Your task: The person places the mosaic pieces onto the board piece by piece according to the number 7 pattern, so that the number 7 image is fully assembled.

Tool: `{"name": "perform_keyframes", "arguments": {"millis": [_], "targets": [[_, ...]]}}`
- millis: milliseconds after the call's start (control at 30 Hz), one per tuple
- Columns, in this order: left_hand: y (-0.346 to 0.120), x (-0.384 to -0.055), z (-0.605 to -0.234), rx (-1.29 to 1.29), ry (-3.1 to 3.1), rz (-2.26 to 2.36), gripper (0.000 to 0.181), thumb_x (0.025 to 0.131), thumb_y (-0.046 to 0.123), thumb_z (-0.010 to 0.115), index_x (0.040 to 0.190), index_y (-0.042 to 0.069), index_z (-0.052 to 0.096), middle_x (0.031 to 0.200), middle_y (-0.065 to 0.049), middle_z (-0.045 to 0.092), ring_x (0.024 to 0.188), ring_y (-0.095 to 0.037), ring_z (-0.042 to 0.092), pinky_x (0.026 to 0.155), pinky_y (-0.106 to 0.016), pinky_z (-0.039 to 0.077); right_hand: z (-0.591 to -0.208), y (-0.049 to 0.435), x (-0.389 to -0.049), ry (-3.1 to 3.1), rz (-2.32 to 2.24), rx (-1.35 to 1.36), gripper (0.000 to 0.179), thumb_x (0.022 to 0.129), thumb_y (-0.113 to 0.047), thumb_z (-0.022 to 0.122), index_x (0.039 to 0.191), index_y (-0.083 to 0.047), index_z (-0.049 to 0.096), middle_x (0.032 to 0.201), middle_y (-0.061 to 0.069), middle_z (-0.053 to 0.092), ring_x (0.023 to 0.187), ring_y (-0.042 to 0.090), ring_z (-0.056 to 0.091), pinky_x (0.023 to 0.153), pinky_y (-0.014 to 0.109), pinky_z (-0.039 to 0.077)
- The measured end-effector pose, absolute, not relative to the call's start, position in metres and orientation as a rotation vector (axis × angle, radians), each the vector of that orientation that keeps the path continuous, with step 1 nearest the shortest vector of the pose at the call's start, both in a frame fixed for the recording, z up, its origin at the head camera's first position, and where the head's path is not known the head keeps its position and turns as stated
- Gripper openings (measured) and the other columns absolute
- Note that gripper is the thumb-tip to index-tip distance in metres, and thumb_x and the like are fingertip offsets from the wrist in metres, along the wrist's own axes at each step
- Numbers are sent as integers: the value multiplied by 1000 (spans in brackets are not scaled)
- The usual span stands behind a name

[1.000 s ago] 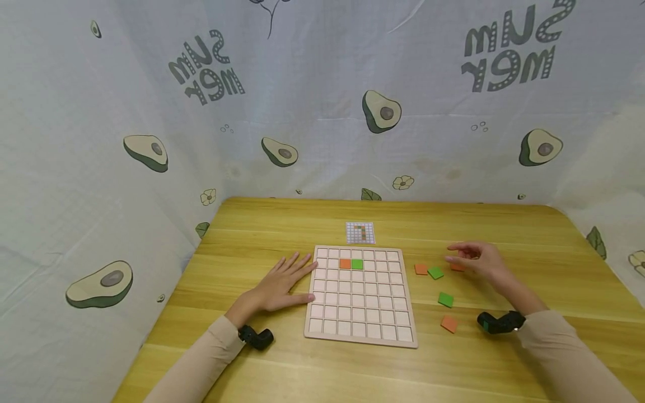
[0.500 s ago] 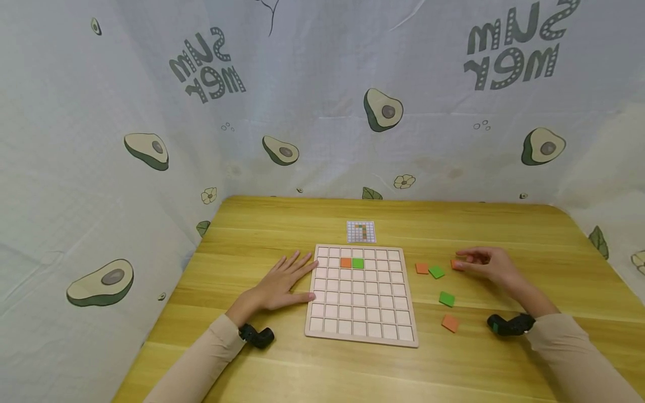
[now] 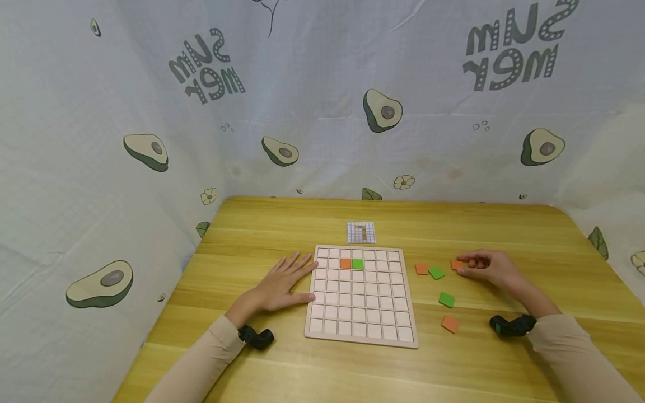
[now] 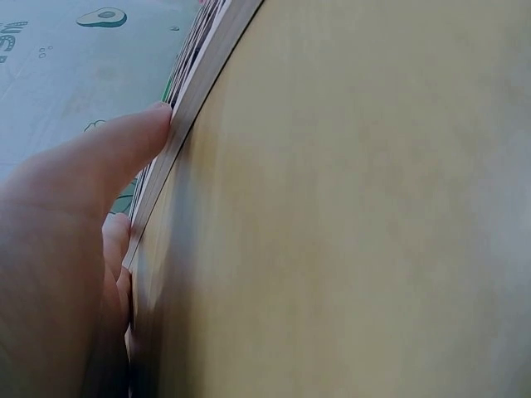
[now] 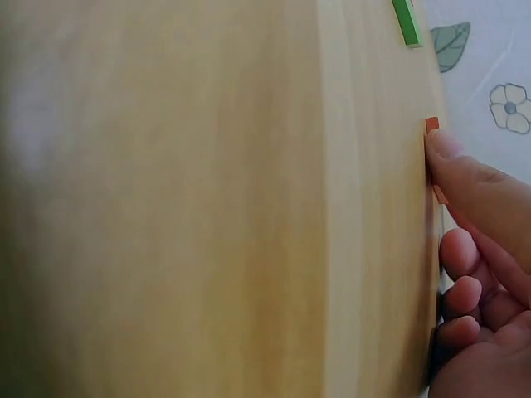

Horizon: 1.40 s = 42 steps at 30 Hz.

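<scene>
A pale wooden grid board (image 3: 358, 296) lies on the table, with an orange tile (image 3: 345, 263) and a green tile (image 3: 357, 263) side by side in its second row from the back. My left hand (image 3: 278, 286) rests flat with fingers spread, its thumb and fingertips at the board's left edge; the left wrist view shows the thumb (image 4: 137, 137) against that edge. Right of the board, my right hand (image 3: 489, 268) pinches another orange square tile (image 3: 455, 265) between thumb and index finger, low at the tabletop. Its other fingers are curled in the right wrist view.
Loose tiles lie between board and right hand: orange (image 3: 421, 269) and green (image 3: 436, 272) nearly touching, then green (image 3: 446, 299) and orange (image 3: 450, 324) nearer me. A small printed grid card (image 3: 360, 232) lies behind the board. Patterned cloth (image 3: 322, 112) hangs behind the table.
My right hand has moved slightly right and down onto the far orange tile, its thumb and index finger closing at it. The left hand and board have stayed put.
</scene>
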<state>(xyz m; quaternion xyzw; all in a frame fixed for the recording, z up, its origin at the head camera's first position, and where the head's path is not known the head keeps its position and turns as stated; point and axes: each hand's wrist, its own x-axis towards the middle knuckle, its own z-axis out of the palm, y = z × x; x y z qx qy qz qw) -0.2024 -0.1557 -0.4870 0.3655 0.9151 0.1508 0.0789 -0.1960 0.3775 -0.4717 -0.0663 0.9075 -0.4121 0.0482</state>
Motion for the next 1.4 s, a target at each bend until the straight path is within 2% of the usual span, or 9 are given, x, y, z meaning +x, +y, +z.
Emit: {"name": "perform_keyframes", "arguments": {"millis": [833, 1033, 1400], "targets": [[-156, -202, -489, 1090, 2745, 458, 81, 98, 66, 41, 162, 26, 14, 167, 0, 6, 152, -29, 0, 120, -53, 1, -475, 378, -196, 2848, -1222, -231, 35, 91, -18, 75, 110, 11, 70, 82, 4, 59, 67, 9, 45, 55, 23, 39], [-156, -201, -490, 1087, 2744, 477, 81, 98, 66, 43, 162, 26, 15, 167, -1, 6, 152, -30, 1, 120, -53, 1, -468, 376, -195, 2848, -1224, -197, 41, 93, -24, 73, 114, 11, 68, 85, 8, 58, 70, 10, 45, 56, 24, 39], [-155, -202, -489, 1084, 2742, 472, 81, 98, 65, 43, 162, 26, 14, 167, -2, 7, 152, -29, 0, 120, -53, 1, -445, 358, -199, 2962, -1190, -298, 34, 92, -23, 74, 110, 6, 72, 80, 6, 57, 70, 13, 47, 54, 25, 39]]}}
